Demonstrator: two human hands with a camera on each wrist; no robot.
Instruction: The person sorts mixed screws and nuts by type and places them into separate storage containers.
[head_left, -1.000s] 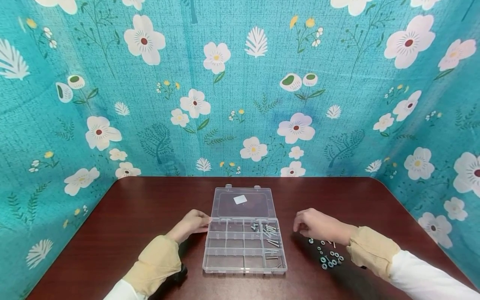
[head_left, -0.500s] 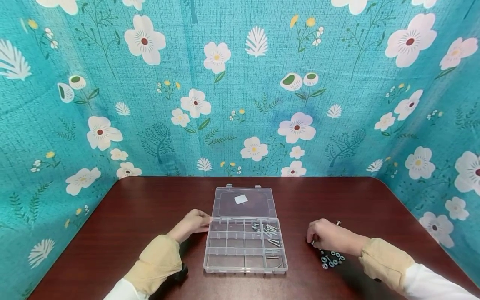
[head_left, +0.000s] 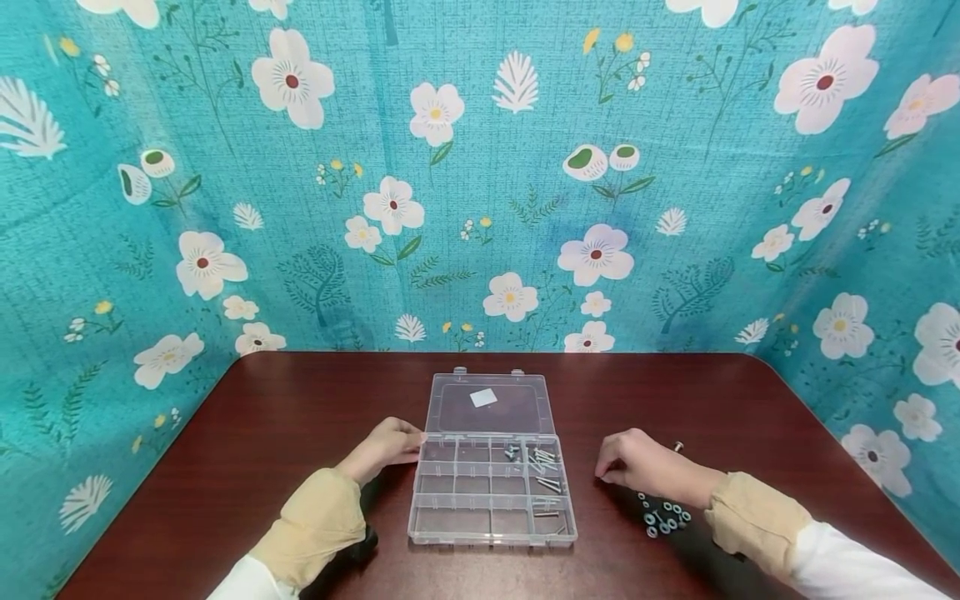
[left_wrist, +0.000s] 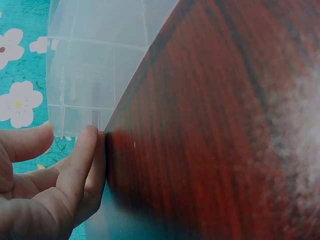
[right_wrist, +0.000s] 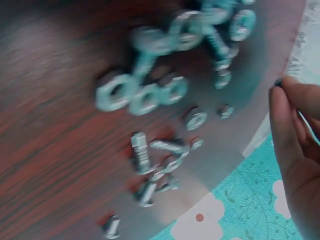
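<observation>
A clear plastic compartment box lies with its lid laid back, bolts and screws in its right-hand compartments. My left hand touches the box's left side near the hinge. In the left wrist view, its thumb stands apart from the extended fingers, whose tips meet the box. Right of the box, my right hand is above the table. Between thumb and index fingertip it pinches a small dark piece, mostly hidden and too small to identify.
Loose nuts and bolts lie in a pile beneath and in front of the right forearm. A single bolt sits behind that forearm. The dark wooden table ends at a flowered teal cloth.
My right hand went right to the loose hardware, then came back left a little with a small piece between its fingertips. My left hand has stayed at the box.
</observation>
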